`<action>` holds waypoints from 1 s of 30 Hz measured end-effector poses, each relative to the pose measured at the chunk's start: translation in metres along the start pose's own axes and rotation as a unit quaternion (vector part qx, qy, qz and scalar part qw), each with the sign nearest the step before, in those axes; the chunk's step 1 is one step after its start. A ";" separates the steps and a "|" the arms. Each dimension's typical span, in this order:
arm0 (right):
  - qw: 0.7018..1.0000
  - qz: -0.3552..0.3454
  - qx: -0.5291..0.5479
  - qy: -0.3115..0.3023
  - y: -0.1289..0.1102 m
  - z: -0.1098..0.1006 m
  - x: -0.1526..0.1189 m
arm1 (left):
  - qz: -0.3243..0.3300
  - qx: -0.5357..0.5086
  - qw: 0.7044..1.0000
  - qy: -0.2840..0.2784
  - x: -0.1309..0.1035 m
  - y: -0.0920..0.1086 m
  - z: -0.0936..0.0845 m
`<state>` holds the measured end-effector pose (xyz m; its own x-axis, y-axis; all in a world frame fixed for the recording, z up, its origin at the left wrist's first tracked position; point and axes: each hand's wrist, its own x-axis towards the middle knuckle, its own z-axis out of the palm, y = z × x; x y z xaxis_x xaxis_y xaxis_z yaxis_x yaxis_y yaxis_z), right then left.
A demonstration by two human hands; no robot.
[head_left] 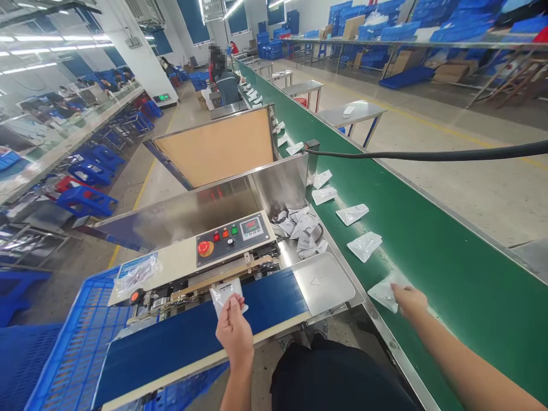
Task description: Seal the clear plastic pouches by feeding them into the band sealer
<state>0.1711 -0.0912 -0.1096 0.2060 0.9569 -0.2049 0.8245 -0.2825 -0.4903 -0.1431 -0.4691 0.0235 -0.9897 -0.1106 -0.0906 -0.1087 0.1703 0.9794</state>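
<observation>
My left hand (235, 331) is closed, thumb and fingers pinching the lower edge of a small white pouch (222, 294). That pouch stands tilted against the slot of a band sealing machine (188, 274), above its blue belt (171, 334). Over the green conveyor (432, 240), my right hand (410, 302) has its fingers closed on the right edge of another white pouch (384, 294). The fingertips partly cover that pouch, which appears to rest on the conveyor. More white pouches (365, 246) lie spaced along the conveyor beyond it.
Several pouches and dark strips (305, 228) are heaped beside the metal plate (324, 282). A black cable (428, 154) crosses above the conveyor. At the left stands a blue crate (77, 319). Metal panels (205, 200) rise behind the machine; a person (226, 85) sits farther back.
</observation>
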 end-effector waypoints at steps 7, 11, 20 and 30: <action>0.956 -0.212 0.201 -0.024 -0.093 -0.070 -0.085 | 0.119 0.029 0.944 -0.307 -0.064 0.033 0.082; 0.896 -0.313 0.243 -0.201 -0.141 -0.079 -0.152 | 0.159 0.014 0.904 -0.397 -0.090 0.045 0.116; 0.836 -0.238 0.306 -0.389 -0.147 -0.039 -0.197 | 0.048 0.037 0.955 -0.289 -0.077 0.018 0.097; 0.874 -0.111 0.263 -0.393 -0.207 0.033 -0.192 | -0.162 -0.051 0.973 -0.159 -0.022 -0.017 0.113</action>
<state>-0.0569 -0.2184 0.0034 -0.5245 0.7077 -0.4734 0.3987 -0.2870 -0.8710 -0.1300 -0.3586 -0.0118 -0.8857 0.1686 -0.4326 -0.4257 0.0769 0.9016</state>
